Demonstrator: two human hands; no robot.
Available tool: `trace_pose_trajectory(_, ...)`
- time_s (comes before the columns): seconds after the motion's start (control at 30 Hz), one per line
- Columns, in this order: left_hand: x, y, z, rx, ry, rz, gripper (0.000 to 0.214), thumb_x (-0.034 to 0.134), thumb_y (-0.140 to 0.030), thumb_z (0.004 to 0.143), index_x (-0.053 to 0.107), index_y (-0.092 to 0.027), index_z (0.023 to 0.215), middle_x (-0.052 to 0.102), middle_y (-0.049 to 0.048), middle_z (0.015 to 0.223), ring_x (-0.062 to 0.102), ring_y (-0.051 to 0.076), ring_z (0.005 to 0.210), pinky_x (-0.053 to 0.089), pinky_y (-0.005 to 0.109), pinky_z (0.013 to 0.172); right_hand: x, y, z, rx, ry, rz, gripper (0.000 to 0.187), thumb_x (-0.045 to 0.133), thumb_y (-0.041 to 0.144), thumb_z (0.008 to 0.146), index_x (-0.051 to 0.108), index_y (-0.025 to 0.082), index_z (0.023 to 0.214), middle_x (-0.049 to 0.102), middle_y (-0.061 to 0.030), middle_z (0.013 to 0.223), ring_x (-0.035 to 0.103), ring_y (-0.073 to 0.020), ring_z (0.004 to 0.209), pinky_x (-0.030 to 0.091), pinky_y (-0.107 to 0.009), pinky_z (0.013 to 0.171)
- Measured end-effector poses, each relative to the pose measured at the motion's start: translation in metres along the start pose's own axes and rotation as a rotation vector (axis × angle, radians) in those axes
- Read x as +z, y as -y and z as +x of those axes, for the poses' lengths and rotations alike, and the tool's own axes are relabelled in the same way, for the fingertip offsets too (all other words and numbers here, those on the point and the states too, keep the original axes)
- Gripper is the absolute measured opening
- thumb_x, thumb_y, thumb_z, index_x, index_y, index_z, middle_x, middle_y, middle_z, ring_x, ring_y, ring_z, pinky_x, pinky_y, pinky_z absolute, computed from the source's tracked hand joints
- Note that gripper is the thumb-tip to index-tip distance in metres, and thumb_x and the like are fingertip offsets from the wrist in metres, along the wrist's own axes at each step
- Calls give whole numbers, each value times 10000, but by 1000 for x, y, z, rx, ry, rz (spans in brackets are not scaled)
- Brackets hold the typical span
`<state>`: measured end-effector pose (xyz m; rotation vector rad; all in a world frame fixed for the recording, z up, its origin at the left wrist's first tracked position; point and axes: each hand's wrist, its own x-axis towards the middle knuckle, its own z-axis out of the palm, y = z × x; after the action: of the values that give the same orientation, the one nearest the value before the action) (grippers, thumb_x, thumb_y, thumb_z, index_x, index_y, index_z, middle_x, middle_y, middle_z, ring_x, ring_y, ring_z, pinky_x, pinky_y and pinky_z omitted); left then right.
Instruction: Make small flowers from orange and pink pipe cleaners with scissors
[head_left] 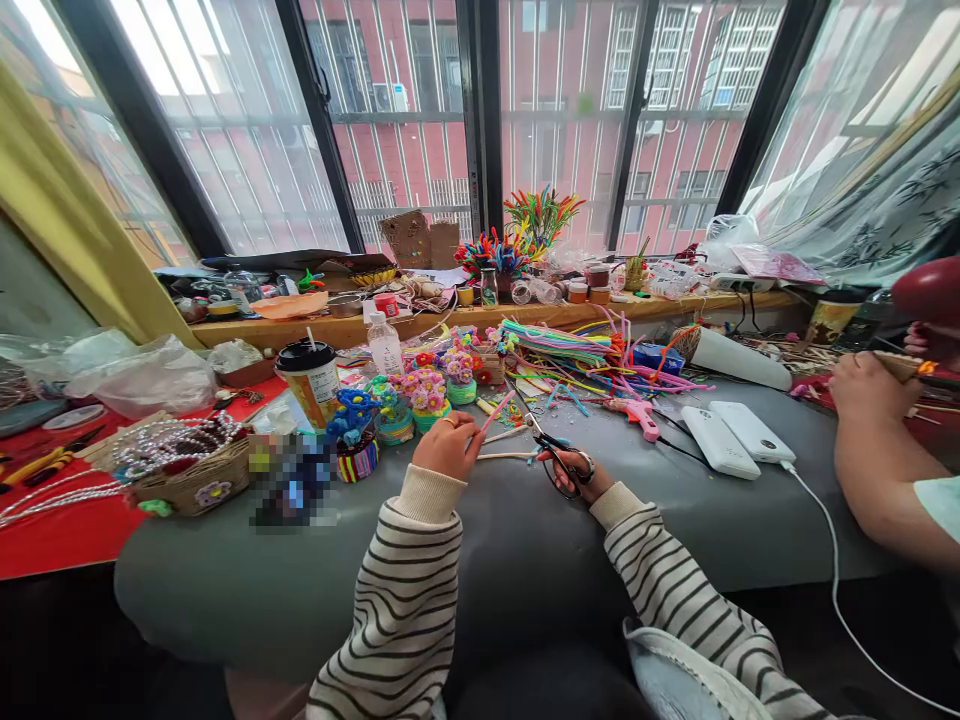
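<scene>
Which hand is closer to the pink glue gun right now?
Right. The right hand, holding the scissors, is left of the pink glue gun and closer to the person; the left hand, holding a pink strip, is farther off to the left.

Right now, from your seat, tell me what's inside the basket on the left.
Silvery bead strings lie heaped in the basket; whatever is beneath them is covered.

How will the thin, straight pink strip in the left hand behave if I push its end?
The pink strip probably has some stiffness: it juts from the left hand without visible sagging. Being slender, it is likely light. An end-on push might bow it, as curved strands in the multicoloured pile suggest.
</scene>
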<state>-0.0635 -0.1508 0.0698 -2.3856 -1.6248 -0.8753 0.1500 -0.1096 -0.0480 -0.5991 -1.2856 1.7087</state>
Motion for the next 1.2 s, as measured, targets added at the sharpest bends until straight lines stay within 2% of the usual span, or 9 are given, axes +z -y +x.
trace_pose_trajectory(0.1, 1, 1, 0, 27, -212, -22, 207, 447, -325, 665, 594, -185, 627, 445, 73, 1085, 390, 251, 986, 301, 368, 818, 2, 2, -1, 1, -15, -10, 340, 459, 366, 661, 580, 78, 795, 414, 62, 349, 345, -35, 271, 367, -201, 406)
trace_pose_trajectory(0.2, 1, 0, 0, 54, -304, -14, 171, 464, -308, 660, 585, -203, 599, 370, 28, 1171, 326, 253, 1053, 261, 391, 858, 4, 3, -2, 3, -17, -15, 337, 458, 365, 661, 580, 80, 793, 417, 61, 353, 342, -33, 272, 368, -198, 404)
trace_pose_trajectory(0.43, 1, -6, 1, 133, -332, 15, 161, 462, -265, 661, 550, -185, 553, 314, 18, 1220, 262, 237, 1109, 246, 398, 875, 3, 2, 0, 23, -19, -23, 346, 460, 378, 651, 581, 85, 790, 415, 61, 346, 343, -35, 268, 374, -200, 401)
trace_pose_trajectory(0.6, -3, -11, 1, 170, -333, 61, 151, 478, -230, 636, 521, -178, 501, 301, 17, 1230, 198, 252, 1137, 114, 466, 908, 2, 1, 0, 28, -13, -21, 352, 467, 384, 643, 583, 85, 787, 418, 61, 343, 353, -38, 266, 375, -200, 398)
trace_pose_trajectory(0.77, -2, -14, 3, 138, -434, 112, 147, 507, -207, 601, 520, -189, 455, 414, 7, 1144, 232, 277, 1117, -19, 523, 889, 2, 2, 0, 40, -5, -10, 343, 466, 375, 649, 585, 85, 788, 420, 60, 341, 353, -37, 262, 372, -196, 394)
trace_pose_trajectory(0.93, 3, -12, 3, 89, -489, 135, 137, 510, -218, 594, 542, -203, 462, 496, 24, 1024, 314, 254, 1070, -40, 500, 903, 4, 3, -1, 30, -31, -27, 331, 451, 368, 662, 584, 89, 781, 416, 61, 345, 344, -36, 268, 375, -198, 400)
trace_pose_trajectory(1.2, -1, -14, 4, 120, -451, 68, 134, 523, -207, 597, 531, -206, 464, 339, -53, 1203, 166, 255, 1145, -52, 507, 893, 4, 2, -1, 24, -23, -19, 318, 449, 354, 670, 586, 88, 777, 423, 57, 350, 344, -34, 267, 370, -194, 398)
